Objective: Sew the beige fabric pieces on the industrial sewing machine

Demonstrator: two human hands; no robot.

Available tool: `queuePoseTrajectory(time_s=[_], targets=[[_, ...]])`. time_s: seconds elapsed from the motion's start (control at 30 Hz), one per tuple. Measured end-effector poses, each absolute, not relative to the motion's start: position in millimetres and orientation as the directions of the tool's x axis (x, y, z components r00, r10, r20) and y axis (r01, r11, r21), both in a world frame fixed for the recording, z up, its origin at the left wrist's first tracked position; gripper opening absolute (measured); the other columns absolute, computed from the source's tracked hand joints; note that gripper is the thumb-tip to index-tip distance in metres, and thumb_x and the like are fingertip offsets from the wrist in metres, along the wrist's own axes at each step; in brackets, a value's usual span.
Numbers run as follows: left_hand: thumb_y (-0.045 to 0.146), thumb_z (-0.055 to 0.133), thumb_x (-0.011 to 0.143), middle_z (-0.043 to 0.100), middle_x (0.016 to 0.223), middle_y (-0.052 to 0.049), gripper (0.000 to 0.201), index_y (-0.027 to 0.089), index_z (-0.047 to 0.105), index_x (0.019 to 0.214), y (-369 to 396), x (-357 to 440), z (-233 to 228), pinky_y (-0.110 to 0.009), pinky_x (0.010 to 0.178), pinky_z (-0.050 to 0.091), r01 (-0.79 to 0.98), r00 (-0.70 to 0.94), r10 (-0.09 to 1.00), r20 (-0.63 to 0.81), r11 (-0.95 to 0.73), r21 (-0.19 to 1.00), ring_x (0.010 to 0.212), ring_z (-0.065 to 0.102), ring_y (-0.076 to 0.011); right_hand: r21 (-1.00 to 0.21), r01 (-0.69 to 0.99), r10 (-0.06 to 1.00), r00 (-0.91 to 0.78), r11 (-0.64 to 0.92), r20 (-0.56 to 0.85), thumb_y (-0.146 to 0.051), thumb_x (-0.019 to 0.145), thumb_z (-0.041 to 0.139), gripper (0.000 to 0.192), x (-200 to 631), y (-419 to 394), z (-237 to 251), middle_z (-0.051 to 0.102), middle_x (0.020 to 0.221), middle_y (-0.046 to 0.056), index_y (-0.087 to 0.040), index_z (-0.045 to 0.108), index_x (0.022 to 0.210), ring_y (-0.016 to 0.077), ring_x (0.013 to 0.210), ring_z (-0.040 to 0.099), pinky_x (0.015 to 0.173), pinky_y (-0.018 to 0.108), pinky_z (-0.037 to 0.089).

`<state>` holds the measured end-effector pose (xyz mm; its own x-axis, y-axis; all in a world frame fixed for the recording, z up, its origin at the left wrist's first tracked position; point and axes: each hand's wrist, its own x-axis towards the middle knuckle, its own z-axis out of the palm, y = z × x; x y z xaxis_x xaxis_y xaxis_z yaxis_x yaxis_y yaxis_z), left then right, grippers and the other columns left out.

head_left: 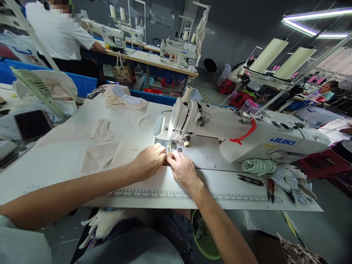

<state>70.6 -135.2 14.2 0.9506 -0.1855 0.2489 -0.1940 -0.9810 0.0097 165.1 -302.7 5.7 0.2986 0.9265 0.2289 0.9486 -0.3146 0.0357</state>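
A white JUKI sewing machine (pixel 247 137) stands on a white table (pixel 63 165). My left hand (pixel 150 160) and my right hand (pixel 183 169) meet right in front of its needle area (pixel 172 145), fingertips pinched together on a small pale piece that I can barely see. Both hands rest on the table surface. Cream fabric pieces (pixel 103 148) lie flat just left of my left hand.
A coil of pale cord (pixel 258 167), thread snips (pixel 250 180), red-handled pliers (pixel 271 189) and fabric scraps lie right of my hands. A dark phone (pixel 32 124) sits far left. A person in white stands at back left; a green bin (pixel 206 242) is under the table.
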Motion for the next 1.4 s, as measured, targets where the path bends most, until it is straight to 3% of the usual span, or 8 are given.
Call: queuePoseTrajectory(time_s=[0.07,0.2,0.5,0.87,1.07,1.13,1.23,1.4], targets=[[0.007,0.042,0.092,0.066,0.099,-0.013,0.023,0.012,0.065,0.095,-138.5,61.8,5.5,-0.038,0.079,0.053,-0.254,0.925,-0.247,0.289,-0.967,-0.013,0.092,0.059,-0.0264,0.030,0.949,0.923,0.298,-0.315,0.244,-0.013,0.098,0.047,0.029,164.9,-302.8,5.0,0.065,0.102,0.010,-0.020,0.069,0.116,0.0211,0.086,0.056,0.068,0.032,0.043],[0.009,0.040,0.094,0.066,0.102,-0.014,0.027,0.009,0.065,0.103,-139.1,54.9,-9.1,-0.037,0.081,0.055,-0.262,0.906,-0.253,0.339,-0.965,-0.019,0.095,0.060,-0.0260,0.015,0.948,0.917,0.303,-0.318,0.258,-0.014,0.098,0.047,0.030,164.3,-303.5,3.6,0.065,0.103,0.009,-0.020,0.069,0.118,0.0207,0.086,0.056,0.068,0.032,0.044],[0.014,0.041,0.096,0.064,0.095,-0.014,0.026,0.011,0.066,0.090,-134.0,78.8,-13.9,-0.036,0.073,0.052,-0.225,0.917,-0.232,0.324,-0.973,-0.060,0.087,0.056,-0.0256,-0.057,0.862,0.814,0.495,-0.504,0.303,-0.003,0.090,0.044,0.047,182.2,-310.5,1.3,0.066,0.108,0.008,-0.022,0.069,0.125,0.0195,0.085,0.060,0.069,0.029,0.047],[0.016,0.044,0.096,0.063,0.095,-0.015,0.025,0.011,0.067,0.088,-133.0,93.4,-15.7,-0.035,0.071,0.049,-0.209,0.929,-0.202,0.311,-0.978,-0.010,0.087,0.054,-0.0252,-0.103,0.876,0.808,0.476,-0.472,0.347,-0.004,0.088,0.042,0.047,188.8,-317.6,-5.9,0.066,0.104,0.007,-0.023,0.071,0.119,0.0176,0.082,0.061,0.068,0.026,0.048],[0.017,0.043,0.096,0.064,0.095,-0.015,0.027,0.011,0.068,0.088,-133.1,93.7,-14.6,-0.036,0.072,0.050,-0.212,0.928,-0.227,0.294,-0.974,-0.083,0.086,0.053,-0.0252,-0.261,0.830,0.751,0.557,-0.492,0.355,-0.012,0.095,0.042,0.038,190.8,-314.1,-9.2,0.070,0.107,0.008,-0.021,0.071,0.119,0.0195,0.087,0.065,0.070,0.026,0.048],[0.016,0.042,0.096,0.064,0.095,-0.015,0.029,0.011,0.068,0.087,-132.8,93.7,-13.1,-0.036,0.072,0.050,-0.222,0.926,-0.239,0.292,-0.971,-0.091,0.086,0.053,-0.0250,-0.360,0.780,0.710,0.620,-0.511,0.336,-0.021,0.100,0.042,0.032,196.5,-308.8,-6.5,0.072,0.107,0.009,-0.019,0.071,0.115,0.0201,0.089,0.067,0.070,0.026,0.048],[0.015,0.039,0.096,0.064,0.096,-0.015,0.031,0.011,0.068,0.086,-132.3,93.7,-12.1,-0.036,0.071,0.051,-0.233,0.922,-0.245,0.300,-0.969,-0.076,0.085,0.053,-0.0248,-0.459,0.690,0.671,0.702,-0.560,0.237,-0.033,0.105,0.039,0.034,207.1,-298.5,1.8,0.074,0.089,0.006,-0.020,0.069,0.096,0.0191,0.080,0.067,0.068,0.026,0.045],[0.015,0.039,0.095,0.064,0.096,-0.017,0.031,0.011,0.068,0.087,-131.5,95.4,-14.2,-0.040,0.071,0.051,-0.246,0.920,-0.231,0.317,-0.969,0.006,0.086,0.053,-0.0269,-0.472,0.619,0.631,0.760,-0.628,0.156,-0.039,0.106,0.034,0.046,212.1,-290.4,7.7,0.070,0.068,0.002,-0.023,0.062,0.074,0.0165,0.067,0.063,0.063,0.025,0.039]])
